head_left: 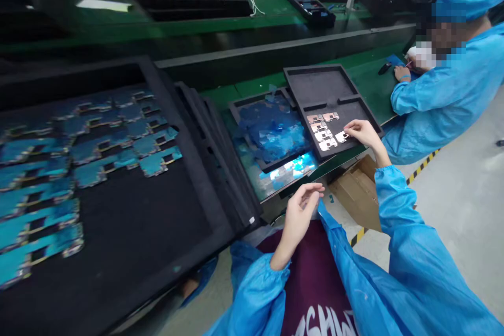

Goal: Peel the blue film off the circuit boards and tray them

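- Touching the nearest of the copper-toned metal plates (325, 125), the right hand (364, 134) is half closed; whether it grips one, I cannot tell.
- Those plates lie in the near compartment of a black foam tray (318, 86).
- Above the near edge of the worktop (378, 84), the left hand (301, 215) is loosely curled and empty.
- Just left, a second tray (252, 102) holds crumpled blue film (271, 131).
- Farther left, a large foam tray (118, 236) carries rows of blue-filmed circuit boards (159, 160).
- At far right, a co-worker (444, 94) in a blue gown sits at the worktop.
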`<state>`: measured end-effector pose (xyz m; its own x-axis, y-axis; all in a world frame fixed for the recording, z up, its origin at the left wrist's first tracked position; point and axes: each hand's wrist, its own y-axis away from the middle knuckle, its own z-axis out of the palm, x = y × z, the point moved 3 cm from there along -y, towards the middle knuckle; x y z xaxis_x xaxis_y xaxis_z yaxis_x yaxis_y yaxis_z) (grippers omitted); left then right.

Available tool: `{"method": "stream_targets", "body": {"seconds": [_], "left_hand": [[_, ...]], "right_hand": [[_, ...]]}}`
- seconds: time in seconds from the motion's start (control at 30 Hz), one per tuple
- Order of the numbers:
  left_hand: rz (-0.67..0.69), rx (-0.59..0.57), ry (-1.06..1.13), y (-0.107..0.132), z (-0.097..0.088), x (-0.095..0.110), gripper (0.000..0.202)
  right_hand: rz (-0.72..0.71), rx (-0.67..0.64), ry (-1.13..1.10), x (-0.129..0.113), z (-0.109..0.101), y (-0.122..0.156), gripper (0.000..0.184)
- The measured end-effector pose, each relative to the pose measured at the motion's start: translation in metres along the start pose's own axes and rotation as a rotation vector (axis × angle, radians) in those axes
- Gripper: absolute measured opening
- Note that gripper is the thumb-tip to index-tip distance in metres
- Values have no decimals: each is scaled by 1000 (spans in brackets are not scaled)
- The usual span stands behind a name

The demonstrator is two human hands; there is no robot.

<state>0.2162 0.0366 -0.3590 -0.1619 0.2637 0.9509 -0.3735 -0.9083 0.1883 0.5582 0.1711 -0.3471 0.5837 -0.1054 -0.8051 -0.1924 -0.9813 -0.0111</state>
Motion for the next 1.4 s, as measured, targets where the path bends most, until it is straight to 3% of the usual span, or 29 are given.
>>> {"method": "stream_targets", "body": {"seconds": [0.2,0.37,0.43,0.5,0.6,0.73,0.8,0.87,0.97,1.13,1.27,1.4], "left_hand": [[23,-39,-45,9,0,11,27],[33,-44,-53,14,-5,13,26],[38,-43,-70,19,-8,14,25],[51,-42,-110,26,-9,18,23],[92,-58,-206,37,-9,26,21],[133,-173,-267,45,-4,32,20],[148,-198,-275,48,-6,32,20],[157,-192,-287,52,-11,32,20],[150,-154,-306,58,-22,33,20],[135,-72,-274,65,-39,38,22],[147,-73,-237,64,-41,39,23],[148,-118,-196,60,-36,33,23]], "right_hand": [[-77,-71,262,-13,5,6,16],[-139,-54,465,-29,3,12,10],[-161,-16,529,-46,3,18,5],[-254,56,542,-83,8,30,4],[-582,112,387,-173,33,60,16],[-1007,-95,232,-301,96,96,17],[-1131,-228,321,-344,139,98,17],[-1156,-323,509,-370,180,90,17],[-1086,-398,829,-384,219,77,16],[-980,-448,1037,-389,226,71,18],[-962,-530,974,-394,231,59,14],[-1007,-593,607,-393,219,66,15]]}}
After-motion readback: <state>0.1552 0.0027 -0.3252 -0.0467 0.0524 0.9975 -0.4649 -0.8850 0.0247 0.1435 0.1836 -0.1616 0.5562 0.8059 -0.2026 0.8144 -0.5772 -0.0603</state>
